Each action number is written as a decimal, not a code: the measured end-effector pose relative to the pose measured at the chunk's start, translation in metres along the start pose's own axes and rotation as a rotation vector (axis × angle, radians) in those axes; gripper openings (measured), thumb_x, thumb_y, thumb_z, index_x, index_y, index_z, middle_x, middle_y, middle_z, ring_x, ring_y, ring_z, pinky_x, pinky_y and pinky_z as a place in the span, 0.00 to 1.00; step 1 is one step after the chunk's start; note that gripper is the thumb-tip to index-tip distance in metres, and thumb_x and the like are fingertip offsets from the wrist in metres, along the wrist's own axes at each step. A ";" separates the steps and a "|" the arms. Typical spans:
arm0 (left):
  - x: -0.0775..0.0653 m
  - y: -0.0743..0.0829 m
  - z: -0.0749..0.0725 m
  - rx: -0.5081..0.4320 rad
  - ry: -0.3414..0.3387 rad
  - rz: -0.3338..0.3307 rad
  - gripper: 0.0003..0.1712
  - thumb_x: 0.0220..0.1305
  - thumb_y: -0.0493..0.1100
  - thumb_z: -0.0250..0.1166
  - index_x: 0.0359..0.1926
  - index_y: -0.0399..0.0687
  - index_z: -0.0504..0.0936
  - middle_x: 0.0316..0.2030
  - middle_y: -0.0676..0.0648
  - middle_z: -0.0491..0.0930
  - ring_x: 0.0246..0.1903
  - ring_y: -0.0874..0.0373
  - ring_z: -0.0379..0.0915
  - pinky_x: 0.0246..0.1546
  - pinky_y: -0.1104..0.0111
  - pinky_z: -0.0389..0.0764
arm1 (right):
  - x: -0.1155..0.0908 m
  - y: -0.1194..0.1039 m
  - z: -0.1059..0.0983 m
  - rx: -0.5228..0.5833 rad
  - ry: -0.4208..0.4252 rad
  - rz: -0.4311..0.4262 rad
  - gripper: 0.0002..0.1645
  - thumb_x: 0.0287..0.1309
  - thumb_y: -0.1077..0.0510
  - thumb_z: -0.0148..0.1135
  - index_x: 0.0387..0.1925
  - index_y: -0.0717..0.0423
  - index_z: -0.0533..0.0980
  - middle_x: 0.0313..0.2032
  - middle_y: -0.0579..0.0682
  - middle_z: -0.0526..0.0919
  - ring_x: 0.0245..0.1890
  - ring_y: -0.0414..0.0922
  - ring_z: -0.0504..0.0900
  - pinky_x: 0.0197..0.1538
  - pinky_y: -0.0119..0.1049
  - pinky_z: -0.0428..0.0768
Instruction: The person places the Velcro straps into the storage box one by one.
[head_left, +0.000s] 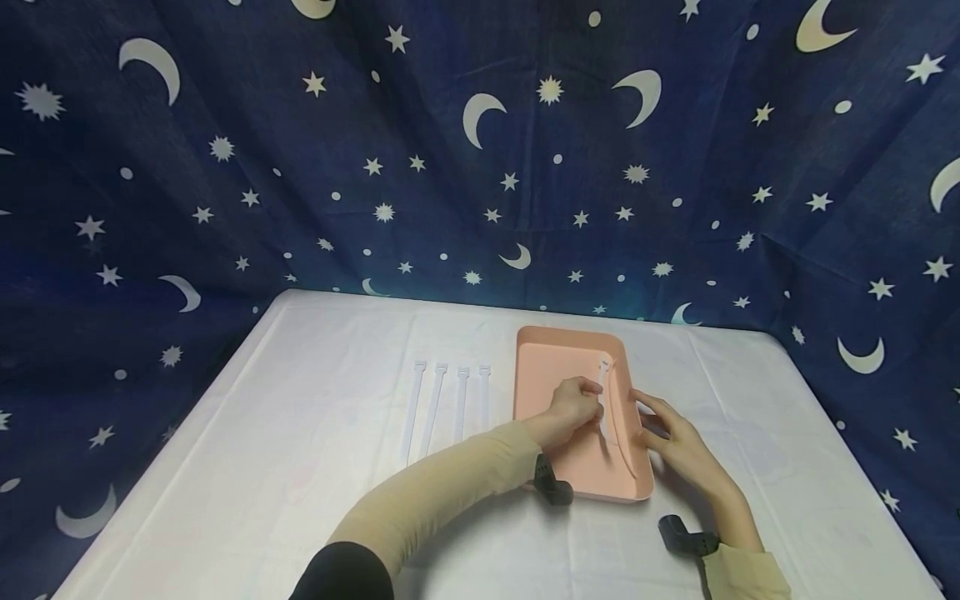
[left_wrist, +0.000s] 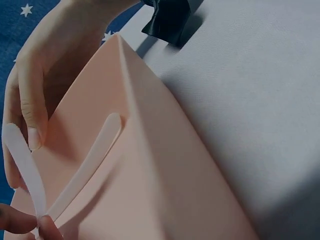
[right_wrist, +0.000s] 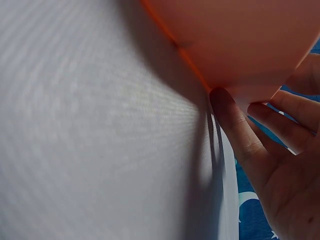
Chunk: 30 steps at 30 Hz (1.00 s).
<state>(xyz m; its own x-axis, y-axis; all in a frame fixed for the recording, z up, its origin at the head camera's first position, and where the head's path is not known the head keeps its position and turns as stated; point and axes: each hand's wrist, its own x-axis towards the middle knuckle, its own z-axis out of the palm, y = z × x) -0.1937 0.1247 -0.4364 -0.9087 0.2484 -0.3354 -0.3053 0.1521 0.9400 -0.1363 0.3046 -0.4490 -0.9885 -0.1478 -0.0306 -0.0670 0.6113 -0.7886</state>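
My left hand (head_left: 573, 406) is over the inside of a peach-coloured tray (head_left: 543, 367). Its thumb and finger pinch a white strap with a slotted head, likely a hook-and-loop cable tie (head_left: 603, 367); the loose end of this cable tie (left_wrist: 27, 162) bends upward in the left wrist view. A second strap (left_wrist: 87, 167) lies against the inside of the tray near its right wall. My right hand (head_left: 678, 442) touches the tray's right side from outside with fairly straight fingers; its thumb (right_wrist: 232, 120) rests on the outer wall.
Left of the tray, several white straps (head_left: 413, 408) lie side by side on the white-covered table (head_left: 300, 392), slotted heads pointing away from me. Behind the table hangs a dark blue curtain (head_left: 450, 108) with moons and stars.
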 end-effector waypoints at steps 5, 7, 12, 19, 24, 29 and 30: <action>-0.001 0.002 0.003 0.039 0.005 0.002 0.21 0.50 0.22 0.58 0.46 0.38 0.78 0.29 0.51 0.69 0.19 0.61 0.67 0.24 0.73 0.78 | 0.000 0.000 -0.001 0.001 0.000 -0.001 0.37 0.65 0.56 0.56 0.72 0.54 0.56 0.71 0.63 0.57 0.65 0.68 0.65 0.62 0.65 0.67; -0.001 0.003 0.003 0.054 0.001 0.004 0.21 0.50 0.22 0.58 0.46 0.38 0.78 0.28 0.52 0.68 0.17 0.62 0.67 0.24 0.74 0.78 | 0.000 0.000 -0.001 0.003 -0.001 0.001 0.37 0.65 0.56 0.56 0.72 0.54 0.56 0.71 0.63 0.57 0.65 0.68 0.65 0.62 0.65 0.67; 0.000 0.003 0.002 0.068 -0.010 -0.003 0.22 0.51 0.22 0.57 0.48 0.38 0.78 0.26 0.52 0.69 0.17 0.62 0.68 0.27 0.69 0.83 | -0.001 -0.001 -0.001 0.004 -0.002 -0.003 0.37 0.64 0.57 0.56 0.73 0.53 0.55 0.72 0.63 0.57 0.65 0.68 0.65 0.62 0.65 0.68; 0.000 0.004 0.002 0.071 -0.018 -0.012 0.21 0.52 0.22 0.57 0.48 0.37 0.78 0.26 0.50 0.72 0.22 0.58 0.71 0.29 0.66 0.84 | -0.001 0.000 -0.002 0.006 -0.001 -0.009 0.37 0.64 0.59 0.55 0.73 0.53 0.56 0.71 0.63 0.57 0.65 0.68 0.65 0.62 0.65 0.67; 0.000 0.004 0.001 0.070 -0.035 -0.001 0.20 0.54 0.23 0.58 0.49 0.36 0.77 0.26 0.50 0.71 0.22 0.59 0.70 0.30 0.66 0.84 | 0.000 0.000 -0.002 0.007 0.000 -0.010 0.37 0.64 0.59 0.55 0.73 0.53 0.55 0.71 0.63 0.57 0.65 0.68 0.65 0.62 0.65 0.67; 0.000 0.003 -0.001 0.049 -0.050 0.000 0.20 0.54 0.25 0.57 0.50 0.34 0.77 0.28 0.49 0.74 0.24 0.58 0.72 0.33 0.65 0.85 | -0.001 0.001 -0.002 0.011 -0.004 -0.023 0.37 0.65 0.58 0.55 0.73 0.53 0.56 0.71 0.63 0.58 0.65 0.68 0.65 0.62 0.65 0.67; 0.000 0.003 -0.002 0.041 -0.051 -0.003 0.20 0.54 0.25 0.57 0.50 0.34 0.77 0.29 0.49 0.75 0.25 0.58 0.73 0.33 0.65 0.85 | -0.001 0.001 -0.002 0.012 -0.004 -0.025 0.37 0.65 0.58 0.55 0.73 0.53 0.56 0.71 0.63 0.58 0.65 0.68 0.65 0.63 0.65 0.67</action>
<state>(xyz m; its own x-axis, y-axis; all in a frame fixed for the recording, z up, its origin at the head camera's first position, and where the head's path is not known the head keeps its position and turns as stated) -0.1954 0.1234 -0.4336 -0.8920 0.2959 -0.3418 -0.2952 0.1914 0.9361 -0.1353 0.3068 -0.4489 -0.9861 -0.1657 -0.0135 -0.0896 0.5980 -0.7965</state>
